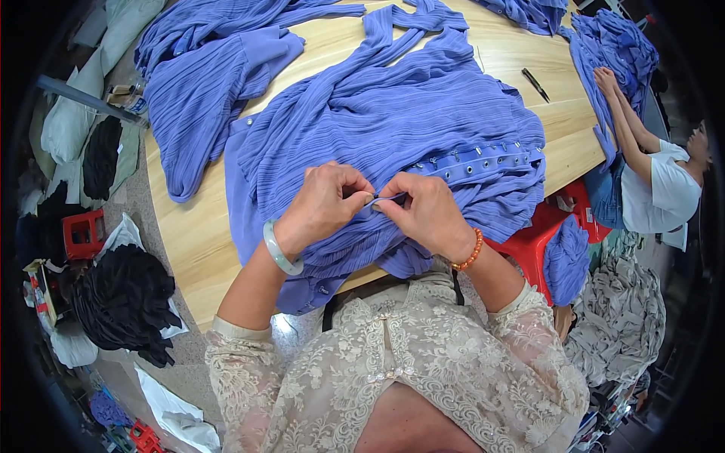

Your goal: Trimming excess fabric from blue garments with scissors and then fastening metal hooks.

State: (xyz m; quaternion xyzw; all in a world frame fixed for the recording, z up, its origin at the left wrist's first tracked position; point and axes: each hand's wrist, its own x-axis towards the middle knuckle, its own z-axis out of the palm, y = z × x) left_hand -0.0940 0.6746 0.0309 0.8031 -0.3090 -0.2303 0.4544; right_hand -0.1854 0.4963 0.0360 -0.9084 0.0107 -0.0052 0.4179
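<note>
Left hand [321, 204] and right hand [427, 211] pinch the garment [393, 121]; what sits between the fingertips is too small to tell, maybe a metal hook. Fingertips are partly buried in folds. Garment's lower hem drops behind the table [189, 249] edge. Top garments [529, 11] cut by the frame. Co-worker [657, 189] half lost in the dark rim. Pen-like item [535, 84] too small.
</note>
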